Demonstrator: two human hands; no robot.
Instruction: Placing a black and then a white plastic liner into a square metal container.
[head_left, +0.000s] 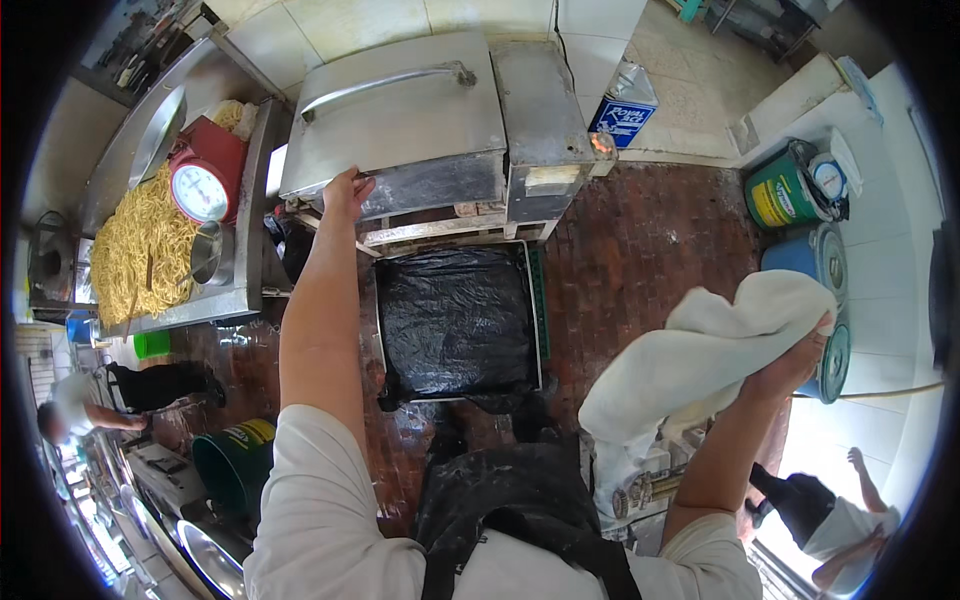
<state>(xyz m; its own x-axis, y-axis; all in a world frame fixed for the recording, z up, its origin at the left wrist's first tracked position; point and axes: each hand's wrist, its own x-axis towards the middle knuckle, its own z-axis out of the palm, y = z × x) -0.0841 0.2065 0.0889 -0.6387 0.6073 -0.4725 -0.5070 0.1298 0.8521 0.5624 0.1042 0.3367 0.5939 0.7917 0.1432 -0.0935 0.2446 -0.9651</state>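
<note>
My left hand (348, 192) is at the lower edge of the stainless-steel door (405, 112) of a steel cabinet, its fingers curled on that edge. A long metal handle (382, 81) runs across the door above the hand. Off to the right, my right hand (787, 365) grips a bunched white cloth (675, 367), which hangs in folds toward the left. On the floor between my arms, in front of the cabinet, lies a shallow tray covered with black plastic sheeting (457, 319).
Yellow noodles (139, 247), a red dial scale (217, 169) and a metal pot (212, 255) sit on a steel table at left. Lidded blue bins (802, 262) and a green bucket (776, 191) line the right wall. A roller machine (645, 487) stands below the cloth. Two other people appear at the sides.
</note>
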